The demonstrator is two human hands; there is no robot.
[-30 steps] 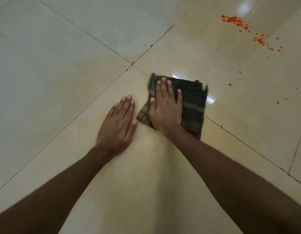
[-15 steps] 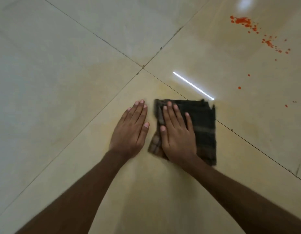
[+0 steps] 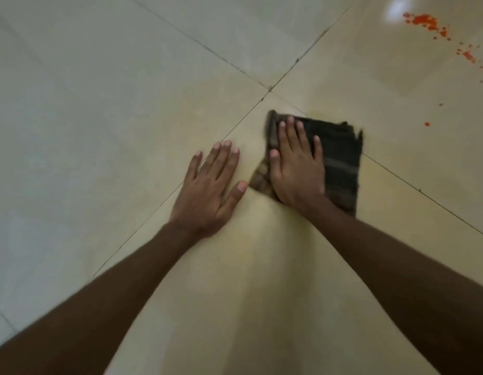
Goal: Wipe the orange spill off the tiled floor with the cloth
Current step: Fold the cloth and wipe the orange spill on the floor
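A dark checked cloth (image 3: 341, 161), folded into a rectangle, lies flat on the cream tiled floor (image 3: 99, 104). My right hand (image 3: 297, 165) presses on its left half with straight fingers spread. Beside it, my left hand (image 3: 210, 190) rests palm down on the bare tile, a short gap from the cloth. The orange spill (image 3: 425, 21) is a cluster of splatter at the far upper right, well apart from the cloth. A trail of smaller drops runs down from it, the nearest one (image 3: 427, 124) lying right of the cloth.
Dark grout lines cross at a joint (image 3: 270, 89) just above the cloth. A bright light reflection (image 3: 397, 8) shines on the tile next to the spill. Both forearms reach in from the bottom edge.
My right hand slid the cloth toward me and has now pushed it forward again, back over the grout line near the joint. My left hand stayed flat on the tile.
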